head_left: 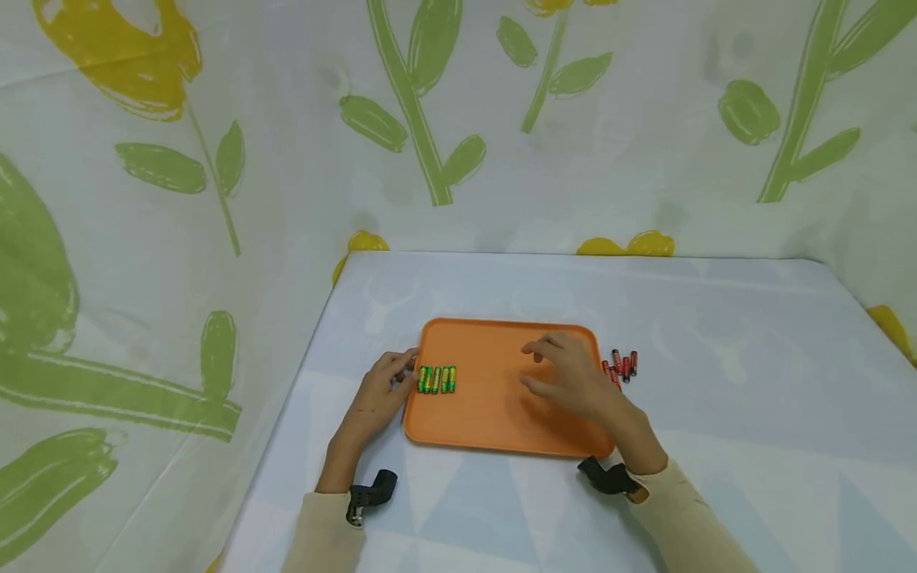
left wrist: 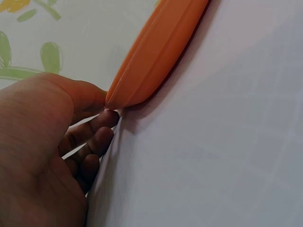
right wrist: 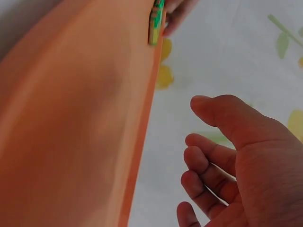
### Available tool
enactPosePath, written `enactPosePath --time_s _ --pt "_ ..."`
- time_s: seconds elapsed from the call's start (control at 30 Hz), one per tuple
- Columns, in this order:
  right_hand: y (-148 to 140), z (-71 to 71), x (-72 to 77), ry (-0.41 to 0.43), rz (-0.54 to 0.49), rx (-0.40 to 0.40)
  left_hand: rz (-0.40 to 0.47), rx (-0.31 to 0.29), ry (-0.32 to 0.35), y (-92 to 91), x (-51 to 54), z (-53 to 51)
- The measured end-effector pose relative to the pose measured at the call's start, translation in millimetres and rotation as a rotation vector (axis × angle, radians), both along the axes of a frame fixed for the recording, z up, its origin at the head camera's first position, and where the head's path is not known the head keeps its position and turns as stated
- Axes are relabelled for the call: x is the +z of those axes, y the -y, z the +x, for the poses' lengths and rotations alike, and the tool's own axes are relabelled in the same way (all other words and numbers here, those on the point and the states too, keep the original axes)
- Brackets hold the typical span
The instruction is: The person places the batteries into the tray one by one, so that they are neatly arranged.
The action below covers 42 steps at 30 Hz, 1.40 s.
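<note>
An orange tray (head_left: 487, 422) lies flat on the table. Several green and yellow batteries (head_left: 436, 380) stand side by side in a row at its left end. My left hand (head_left: 374, 402) is at the tray's left edge; in the left wrist view the thumb and a fingertip pinch the rim. Over the right part of the tray hovers my right hand (head_left: 569, 378), its fingers loosely spread and thumb apart, with nothing between them. Just beyond the tray's right edge, several red and black batteries (head_left: 626, 369) lie loosely on the table, partly hidden by the right hand and forearm.
A pale patterned cloth covers the table (head_left: 752, 398). Fabric walls (head_left: 286, 119) with printed flowers and leaves rise behind the table and on its left side. Black wrist mounts (head_left: 372, 492) sit on both forearms, close above the table.
</note>
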State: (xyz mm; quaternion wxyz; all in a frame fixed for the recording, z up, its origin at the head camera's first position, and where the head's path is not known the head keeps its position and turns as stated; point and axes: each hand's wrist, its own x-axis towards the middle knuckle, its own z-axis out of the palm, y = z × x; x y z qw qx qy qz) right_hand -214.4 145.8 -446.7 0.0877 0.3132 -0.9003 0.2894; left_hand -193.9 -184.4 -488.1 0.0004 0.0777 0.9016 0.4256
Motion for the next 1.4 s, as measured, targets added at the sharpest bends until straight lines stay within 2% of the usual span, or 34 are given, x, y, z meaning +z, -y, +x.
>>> enactPosePath --time_s 0.17,0.3,0.57,0.8,1.0,1.2,1.4 --pt "-38.2 -1.6 -4.0 -0.009 0.02 -0.049 0.005 0.013 -0.003 0.5 -1.1 0.8" --pt "-65.9 -5.0 -2.5 0.006 0.052 -0.057 0.015 0.01 0.014 1.5 -2.7 1.3" --pt "-108.1 -10.5 2.4 0.141 0.133 -0.117 0.001 0.005 0.0 3.9 -1.6 1.3" --pt "-113.6 -13.2 -2.4 0.212 0.222 -0.139 0.022 0.005 0.008 4.5 -2.0 2.3" --pt "-114.9 -15.3 -5.1 0.249 0.253 -0.158 0.025 0.006 -0.001 3.0 -2.1 2.0" --pt "-118.1 -15.7 -8.3 0.236 0.242 -0.169 0.016 0.016 0.01 0.9 -1.2 1.3" --pt "-118.9 -11.8 -2.8 0.203 0.201 -0.186 0.019 0.01 0.011 -2.0 1.3 0.1"
